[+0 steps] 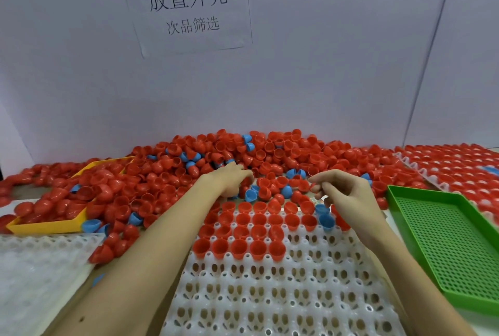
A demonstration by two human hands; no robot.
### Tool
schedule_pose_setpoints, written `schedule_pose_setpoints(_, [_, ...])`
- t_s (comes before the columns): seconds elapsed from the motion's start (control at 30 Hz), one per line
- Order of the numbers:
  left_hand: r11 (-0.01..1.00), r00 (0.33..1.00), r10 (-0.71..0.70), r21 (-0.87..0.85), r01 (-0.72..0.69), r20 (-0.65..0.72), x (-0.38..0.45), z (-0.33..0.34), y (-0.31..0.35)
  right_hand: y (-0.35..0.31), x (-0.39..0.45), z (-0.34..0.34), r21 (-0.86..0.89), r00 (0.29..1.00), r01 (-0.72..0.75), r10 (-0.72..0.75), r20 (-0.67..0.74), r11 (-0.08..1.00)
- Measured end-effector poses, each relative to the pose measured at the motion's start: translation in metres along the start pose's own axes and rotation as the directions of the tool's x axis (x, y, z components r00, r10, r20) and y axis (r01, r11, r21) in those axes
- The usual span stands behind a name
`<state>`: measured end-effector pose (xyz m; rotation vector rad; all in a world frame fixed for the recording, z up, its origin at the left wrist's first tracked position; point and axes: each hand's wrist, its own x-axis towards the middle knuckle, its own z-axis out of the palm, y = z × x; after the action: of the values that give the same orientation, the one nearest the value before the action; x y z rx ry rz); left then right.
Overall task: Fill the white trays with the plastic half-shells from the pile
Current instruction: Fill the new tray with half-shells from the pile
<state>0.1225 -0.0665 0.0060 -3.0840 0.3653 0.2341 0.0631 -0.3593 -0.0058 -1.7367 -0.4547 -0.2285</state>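
Observation:
A big pile of red half-shells, with a few blue ones mixed in, lies along the wall. The white tray in front of me has its far rows filled with red shells; its near sockets hold nothing. My left hand reaches into the pile's near edge, fingers curled among red shells; whether it holds one is hidden. My right hand hovers over the tray's far right corner, fingers curled, with what looks like a small red shell at the fingertips.
A yellow tray heaped with red shells sits at the left. A green perforated tray stands at the right. A filled white tray lies far right, another white tray near left. A paper sign hangs on the wall.

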Motion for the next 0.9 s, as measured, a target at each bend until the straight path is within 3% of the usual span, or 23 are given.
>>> schedule_pose_setpoints(0.13, [0.951, 0.976, -0.027, -0.307, -0.042, -0.217, -0.013, -0.005, -0.007, 0.001, -0.001, 0.001, -0.009, 1.000, -0.020, 0.020, -0.006, 1.000])
schedule_pose_setpoints(0.23, [0.818, 0.863, -0.183, -0.560, -0.133, -0.472, -0.037, -0.009, -0.006, 0.001, -0.002, 0.000, -0.013, 1.000, -0.026, 0.026, -0.014, 1.000])
schedule_pose_setpoints(0.3, [0.605, 0.796, -0.325, -0.759, -0.241, -0.511, -0.057, -0.010, -0.002, -0.002, -0.002, 0.000, 0.007, 1.000, -0.031, 0.031, -0.005, 1.000])
schedule_pose_setpoints(0.33, [0.457, 0.794, -0.371, -0.839, -0.295, -0.481, -0.069, -0.008, 0.000, -0.004, -0.003, 0.001, 0.018, 0.999, -0.032, 0.032, 0.008, 0.999])
schedule_pose_setpoints(0.47, [-0.189, 0.889, -0.368, -0.915, -0.357, -0.271, -0.118, 0.002, 0.010, -0.018, -0.010, 0.009, 0.053, 0.996, -0.046, 0.042, 0.083, 0.998])
schedule_pose_setpoints(0.57, [-0.448, 0.936, -0.297, -0.838, -0.312, -0.190, -0.149, 0.014, 0.023, -0.033, -0.018, 0.014, 0.072, 0.986, -0.060, 0.048, 0.161, 0.996])
schedule_pose_setpoints(0.63, [-0.515, 0.949, -0.246, -0.803, -0.301, -0.198, -0.165, 0.021, 0.034, -0.045, -0.025, 0.019, 0.050, 0.965, -0.029, 0.016, 0.261, 0.998])
schedule_pose_setpoints(0.77, [-0.490, 0.946, -0.125, -0.810, -0.322, -0.300, -0.179, 0.021, 0.058, -0.063, -0.039, 0.033, 0.087, 0.875, -0.025, -0.020, 0.484, 0.996])
schedule_pose_setpoints(0.9, [-0.440, 0.925, -0.136, -0.815, -0.377, -0.355, -0.183, 0.018, 0.071, -0.066, -0.043, 0.037, 0.139, 0.847, -0.049, -0.033, 0.530, 0.989])
